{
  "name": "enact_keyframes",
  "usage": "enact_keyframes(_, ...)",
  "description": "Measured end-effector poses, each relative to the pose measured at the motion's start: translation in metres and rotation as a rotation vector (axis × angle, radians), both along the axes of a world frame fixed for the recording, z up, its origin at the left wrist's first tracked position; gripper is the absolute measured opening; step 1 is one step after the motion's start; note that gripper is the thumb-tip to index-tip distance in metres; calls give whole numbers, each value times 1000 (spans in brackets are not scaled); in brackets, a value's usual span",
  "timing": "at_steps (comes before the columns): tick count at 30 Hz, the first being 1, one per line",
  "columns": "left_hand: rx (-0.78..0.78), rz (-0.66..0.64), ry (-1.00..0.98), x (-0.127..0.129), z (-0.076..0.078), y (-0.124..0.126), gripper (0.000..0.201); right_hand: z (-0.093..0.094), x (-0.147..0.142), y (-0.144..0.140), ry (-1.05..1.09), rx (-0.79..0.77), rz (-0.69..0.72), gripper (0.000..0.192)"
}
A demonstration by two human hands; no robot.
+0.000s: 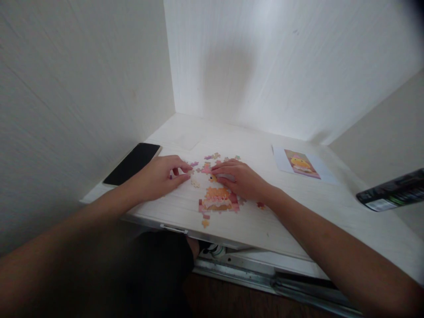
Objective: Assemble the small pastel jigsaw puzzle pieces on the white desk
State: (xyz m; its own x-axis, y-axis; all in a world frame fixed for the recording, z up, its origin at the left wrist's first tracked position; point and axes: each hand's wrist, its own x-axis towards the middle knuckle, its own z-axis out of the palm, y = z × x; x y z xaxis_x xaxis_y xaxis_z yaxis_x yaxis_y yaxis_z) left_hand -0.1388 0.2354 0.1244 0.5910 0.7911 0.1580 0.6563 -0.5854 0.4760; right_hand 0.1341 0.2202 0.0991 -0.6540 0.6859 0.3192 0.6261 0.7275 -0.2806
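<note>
A partly joined jigsaw puzzle (217,199) in pink and orange lies on the white desk (298,212). Loose puzzle pieces (212,157) are scattered just beyond it. My left hand (159,176) rests flat on the desk to the left, its fingertips touching a small piece near the loose ones. My right hand (240,179) lies palm down over the upper edge of the joined part, fingers pressing on pieces there. One stray piece (205,223) sits near the desk's front edge.
A black phone (132,163) lies at the desk's left side by the wall. A printed reference picture (301,164) lies at the right back. A dark packet (391,194) juts in from the right edge. White walls close in the desk.
</note>
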Motion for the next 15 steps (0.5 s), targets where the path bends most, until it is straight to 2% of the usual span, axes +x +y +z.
enact_keyframes(3, 70, -115, 95, 5, -6, -2, 33, 0, 2, 0, 127, 45, -98, 25)
enact_keyframes(5, 93, -149, 116, 10, -11, -3, 28, 2, 5, 2, 254, 134, -192, 22)
enact_keyframes(9, 77, -101, 75, 17, -15, -4, 16, 4, 17, 12, 436, 322, -367, 17)
enact_keyframes(12, 64, -60, 24, 16, -14, -3, 8, 2, 26, 19, 504, 344, -482, 18)
enact_keyframes(15, 81, -57, 24, 12, -11, -2, 8, -1, 32, 25, 538, 325, -550, 19)
